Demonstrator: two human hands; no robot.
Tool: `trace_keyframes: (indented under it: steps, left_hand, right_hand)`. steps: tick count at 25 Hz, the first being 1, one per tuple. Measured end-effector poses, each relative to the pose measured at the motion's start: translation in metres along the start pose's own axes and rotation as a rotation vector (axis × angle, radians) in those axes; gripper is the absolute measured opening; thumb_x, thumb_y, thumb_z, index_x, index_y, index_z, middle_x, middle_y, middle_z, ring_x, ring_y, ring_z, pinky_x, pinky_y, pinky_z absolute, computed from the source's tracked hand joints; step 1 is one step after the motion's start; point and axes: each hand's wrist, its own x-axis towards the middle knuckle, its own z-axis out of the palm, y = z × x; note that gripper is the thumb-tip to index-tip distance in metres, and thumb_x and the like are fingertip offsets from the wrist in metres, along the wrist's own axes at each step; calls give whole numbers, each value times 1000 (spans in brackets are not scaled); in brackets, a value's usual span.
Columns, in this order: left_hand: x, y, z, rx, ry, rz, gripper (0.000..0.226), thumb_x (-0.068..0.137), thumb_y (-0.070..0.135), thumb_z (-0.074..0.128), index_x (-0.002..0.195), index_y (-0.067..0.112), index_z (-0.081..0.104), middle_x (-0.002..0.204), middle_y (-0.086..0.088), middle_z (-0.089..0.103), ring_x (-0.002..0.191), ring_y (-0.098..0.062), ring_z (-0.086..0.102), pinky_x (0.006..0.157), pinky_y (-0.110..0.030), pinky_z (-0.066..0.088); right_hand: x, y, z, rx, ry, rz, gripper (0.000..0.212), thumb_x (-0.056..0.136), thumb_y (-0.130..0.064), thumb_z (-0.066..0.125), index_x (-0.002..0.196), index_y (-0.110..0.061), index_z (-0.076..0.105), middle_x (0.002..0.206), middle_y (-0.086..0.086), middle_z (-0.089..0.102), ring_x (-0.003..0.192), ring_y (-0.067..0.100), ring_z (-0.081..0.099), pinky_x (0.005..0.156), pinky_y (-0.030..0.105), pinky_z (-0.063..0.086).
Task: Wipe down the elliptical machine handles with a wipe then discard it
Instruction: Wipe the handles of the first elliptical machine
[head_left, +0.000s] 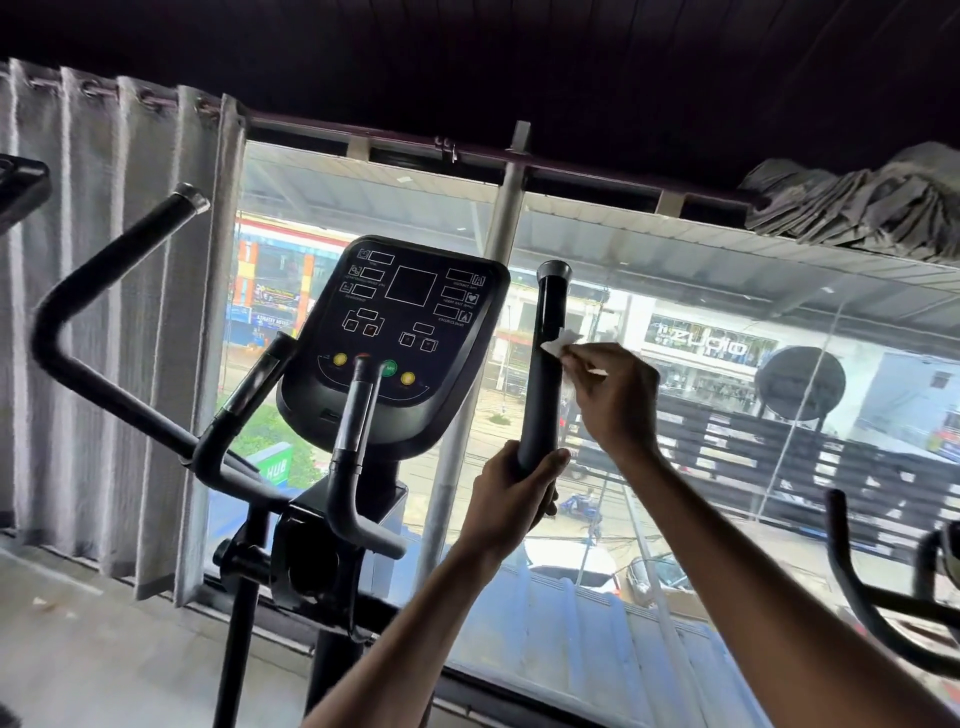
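- Elliptical handles, the long ones, are two: the left handle (114, 262) stands far to the left of the console (395, 322), and the right handle (545, 374) just to its right, nearly upright.
- Short grips (356, 415) below the console are also two.
- One white wipe (561, 340) touches the right handle, level with the console's middle.
- Right hand (618, 395) pinches the wipe with curled fingers against the handle's side.
- Left hand (514, 493) is wrapped around the right handle, lower than the console.
- Between the console edge and the right handle there is only a narrow gap; further right, free space reaches to a neighbouring machine (844, 566).
- Window (675, 249) is behind the console, with one curtain (130, 312) to the console's left.
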Motion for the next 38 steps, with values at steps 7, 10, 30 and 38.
trace_keyframes:
  steps: [7, 10, 30, 38]
  left_hand:
    - [-3, 0, 1, 51, 26, -22, 29, 94, 36, 71, 94, 8, 61, 64, -5, 64, 58, -19, 62, 63, -35, 49]
    - [-7, 3, 3, 70, 49, -32, 26, 95, 34, 70, 93, 9, 62, 66, -7, 65, 59, -20, 62, 66, -36, 50]
    - [-23, 6, 17, 193, 241, 5, 38, 85, 47, 68, 94, 10, 62, 67, -7, 66, 61, -20, 60, 65, -30, 50]
    - [-40, 9, 13, 108, 226, -43, 48, 90, 51, 46, 88, 11, 72, 86, -16, 74, 79, -21, 66, 77, -35, 47]
  right_hand:
    - [-2, -7, 2, 133, 2, 256, 20, 94, -29, 69, 107, -17, 78, 93, -2, 79, 89, 13, 74, 84, 32, 55]
    - [-20, -7, 7, 116, -6, 174, 31, 95, -40, 61, 109, -19, 78, 100, 1, 77, 92, 17, 75, 79, 36, 56]
    - [28, -9, -7, -21, -246, -355, 11, 81, 0, 70, 78, -9, 76, 81, 7, 64, 74, 27, 65, 66, 32, 57]
    - [19, -22, -7, -47, -378, -350, 11, 82, 7, 67, 79, -2, 73, 78, 7, 62, 76, 25, 62, 65, 33, 57]
